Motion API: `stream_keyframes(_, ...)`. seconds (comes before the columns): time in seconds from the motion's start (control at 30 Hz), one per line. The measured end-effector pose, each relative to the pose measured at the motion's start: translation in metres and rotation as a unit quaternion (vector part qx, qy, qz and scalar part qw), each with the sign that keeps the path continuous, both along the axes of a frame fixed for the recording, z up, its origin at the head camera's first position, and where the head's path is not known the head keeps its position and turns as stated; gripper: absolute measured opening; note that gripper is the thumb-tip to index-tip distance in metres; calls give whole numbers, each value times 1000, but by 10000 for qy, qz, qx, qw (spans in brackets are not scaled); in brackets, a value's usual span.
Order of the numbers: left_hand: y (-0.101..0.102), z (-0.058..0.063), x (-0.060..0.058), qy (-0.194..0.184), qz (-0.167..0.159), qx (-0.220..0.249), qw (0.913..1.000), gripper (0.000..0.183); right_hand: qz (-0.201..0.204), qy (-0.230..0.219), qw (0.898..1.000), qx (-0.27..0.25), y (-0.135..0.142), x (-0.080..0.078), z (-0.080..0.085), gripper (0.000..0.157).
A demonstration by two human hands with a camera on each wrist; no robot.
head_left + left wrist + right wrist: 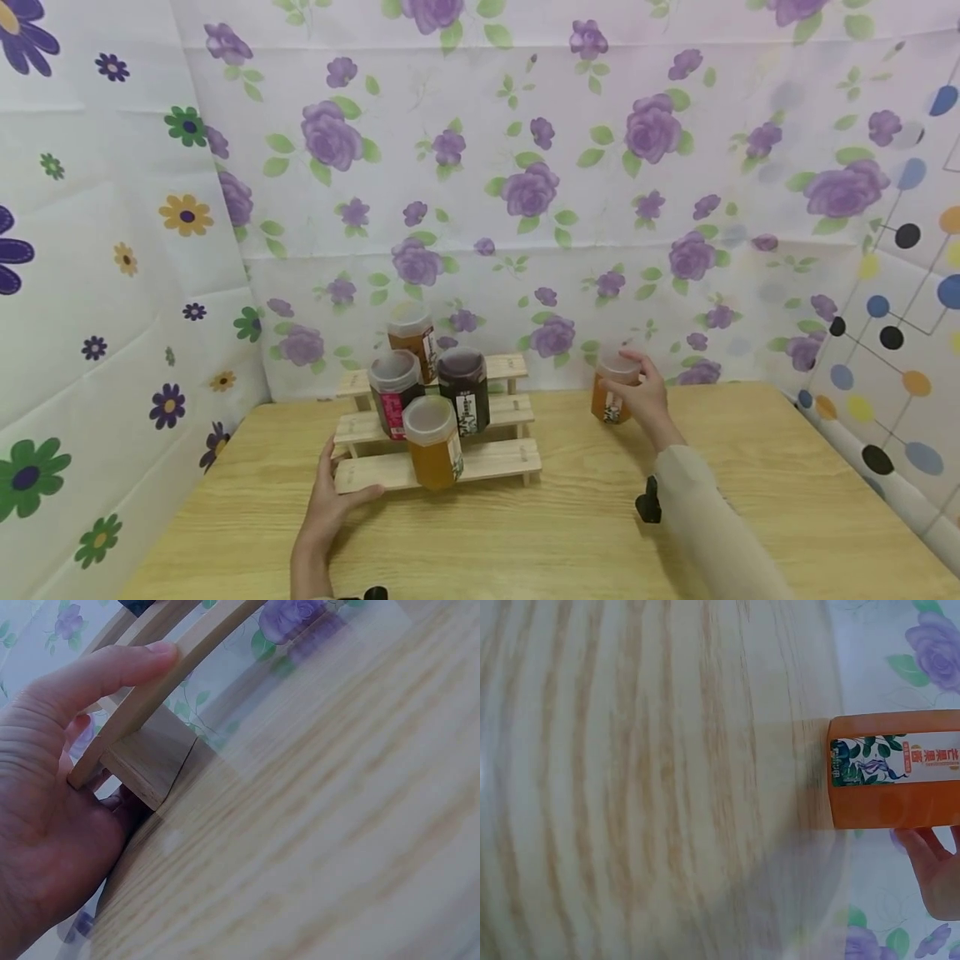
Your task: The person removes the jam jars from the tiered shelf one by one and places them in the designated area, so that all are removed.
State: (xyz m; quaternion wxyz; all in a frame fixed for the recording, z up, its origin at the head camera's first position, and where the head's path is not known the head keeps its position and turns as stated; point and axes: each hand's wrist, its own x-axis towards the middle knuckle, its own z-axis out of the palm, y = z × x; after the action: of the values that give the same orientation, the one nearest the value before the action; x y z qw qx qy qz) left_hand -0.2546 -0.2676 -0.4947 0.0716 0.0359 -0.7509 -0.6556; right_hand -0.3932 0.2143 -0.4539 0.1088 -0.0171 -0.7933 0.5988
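Observation:
At the left of the head view, a three-step wooden rack (pixel 495 462) stands on the table. My left hand (pixel 326 504) grips its left end, the thumb lying along the front board (pixel 202 641) in the left wrist view. An amber jar (pixel 429 457) sits on the bottom step. Two darker jars stand on the middle step, one with a pink label (pixel 393 410), the other nearly black (pixel 453 385). Another amber jar (pixel 408 343) is on top. Farther right, my right hand (pixel 651 402) holds an orange jar (pixel 885 806) with a white printed label, near the table's back edge.
A light wood-grain table (pixel 525 542) lies under everything. Behind it hangs a white cloth with purple roses (pixel 531 190). Patterned cloths close off the left and right sides. A small black piece (pixel 649 502) shows beside the right sleeve (pixel 712 517).

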Motion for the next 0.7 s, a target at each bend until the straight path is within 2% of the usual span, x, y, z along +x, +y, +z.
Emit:
stream_keyframes(0.1,-1,0,1,-31,-14,2,10000,123,-7,61,10000,78,-2,1,-1,75)
stream_keyframes(0.3,-2,2,3,-65,-13,9,10000,123,-155,210,9978,610,-6,5,-10,70)
stream_keyframes(0.47,-3,2,6,-29,19,28,10000,122,-153,219,9957,887,-6,6,-14,72)
stream_keyframes(0.53,-2,2,5,-2,22,14,10000,121,1,259,9965,791,-3,5,-12,74)
stream_keyframes(0.7,-1,2,2,33,87,-36,10000,120,684,175,9970,309,5,5,1,81)
